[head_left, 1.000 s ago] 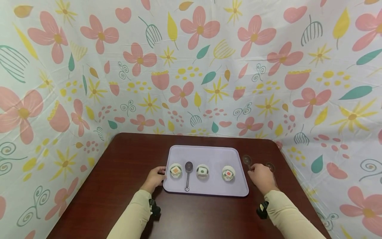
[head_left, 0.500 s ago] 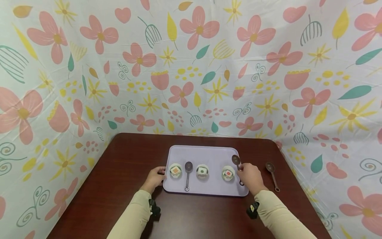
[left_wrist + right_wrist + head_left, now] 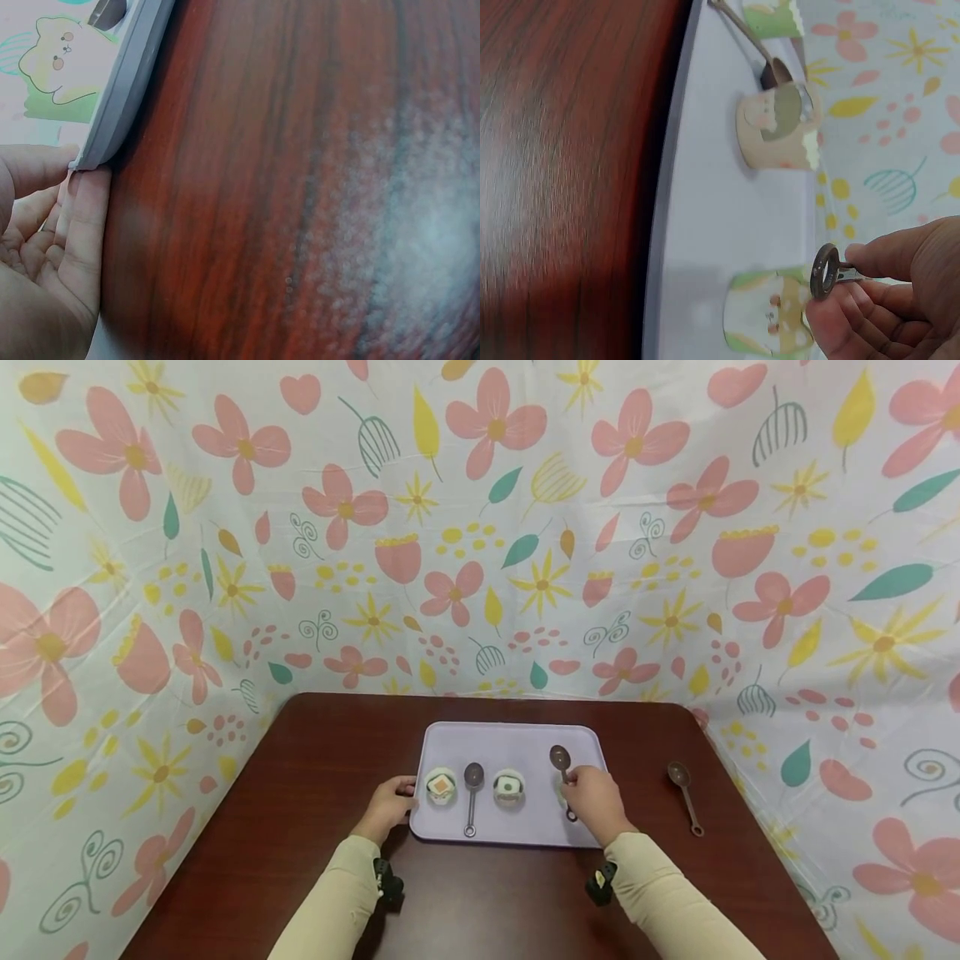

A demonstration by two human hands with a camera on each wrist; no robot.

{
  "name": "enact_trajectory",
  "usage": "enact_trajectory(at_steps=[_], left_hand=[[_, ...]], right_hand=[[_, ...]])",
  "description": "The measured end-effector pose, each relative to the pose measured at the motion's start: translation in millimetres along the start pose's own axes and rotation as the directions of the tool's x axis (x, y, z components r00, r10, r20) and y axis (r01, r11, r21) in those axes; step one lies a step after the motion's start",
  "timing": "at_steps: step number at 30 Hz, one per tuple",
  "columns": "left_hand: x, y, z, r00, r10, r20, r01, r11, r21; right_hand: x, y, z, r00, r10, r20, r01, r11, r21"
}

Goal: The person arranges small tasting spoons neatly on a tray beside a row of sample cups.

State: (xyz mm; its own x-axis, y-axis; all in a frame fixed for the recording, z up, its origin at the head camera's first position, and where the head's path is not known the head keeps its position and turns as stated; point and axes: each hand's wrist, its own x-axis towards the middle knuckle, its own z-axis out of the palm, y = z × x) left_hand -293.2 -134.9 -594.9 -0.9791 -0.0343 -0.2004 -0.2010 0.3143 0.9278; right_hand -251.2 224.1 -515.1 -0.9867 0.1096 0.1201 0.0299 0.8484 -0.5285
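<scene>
My left hand (image 3: 388, 810) grips the left edge of a pale lilac tray (image 3: 517, 828); the left wrist view shows the thumb on top of the rim (image 3: 135, 90) and fingers below. With my right hand (image 3: 596, 802) I pinch a brown spoon (image 3: 559, 756) by its handle, above the tray's right half. Its ring end (image 3: 825, 271) sticks out past my fingers in the right wrist view. A right cup (image 3: 761, 319) with a cartoon print is mostly hidden by that hand in the head view. A middle cup (image 3: 509, 787) and left cup (image 3: 441, 787) stand on the tray.
Another brown spoon (image 3: 474, 775) lies on the tray between the left and middle cups. A third spoon (image 3: 678, 773) lies on the dark wooden table (image 3: 330, 752), right of the tray. A flowered cloth (image 3: 487, 568) hangs behind the table and at its sides.
My right hand has carried the spoon left from the table right of the tray to above the tray, by the right cup. My left hand stays at the tray's edge.
</scene>
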Motion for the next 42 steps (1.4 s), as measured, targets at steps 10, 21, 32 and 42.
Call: enact_trajectory(at_steps=[10, 21, 32, 42], left_hand=[[0.8, -1.2, -1.3, 1.0, -0.014, 0.0, 0.014, 1.0, -0.013], [0.2, 1.0, -0.9, 1.0, -0.027, -0.002, 0.027, 1.0, -0.008], [0.1, 1.5, 0.1, 1.0, -0.013, 0.003, 0.012, 1.0, 0.007], [-0.1, 2.1, 0.9, 1.0, -0.021, 0.001, 0.021, 1.0, 0.007]], right_hand=[[0.5, -16.4, 18.6, 1.0, 0.028, 0.007, -0.028, 1.0, 0.011], [-5.6, -25.8, 34.0, 1.0, 0.024, 0.002, -0.025, 0.999, 0.034], [-7.6, -23.3, 47.9, 0.999, 0.016, 0.028, -0.014, 0.998, -0.053], [-9.8, -22.1, 55.8, 1.0, -0.006, 0.018, 0.007, 0.998, -0.055]])
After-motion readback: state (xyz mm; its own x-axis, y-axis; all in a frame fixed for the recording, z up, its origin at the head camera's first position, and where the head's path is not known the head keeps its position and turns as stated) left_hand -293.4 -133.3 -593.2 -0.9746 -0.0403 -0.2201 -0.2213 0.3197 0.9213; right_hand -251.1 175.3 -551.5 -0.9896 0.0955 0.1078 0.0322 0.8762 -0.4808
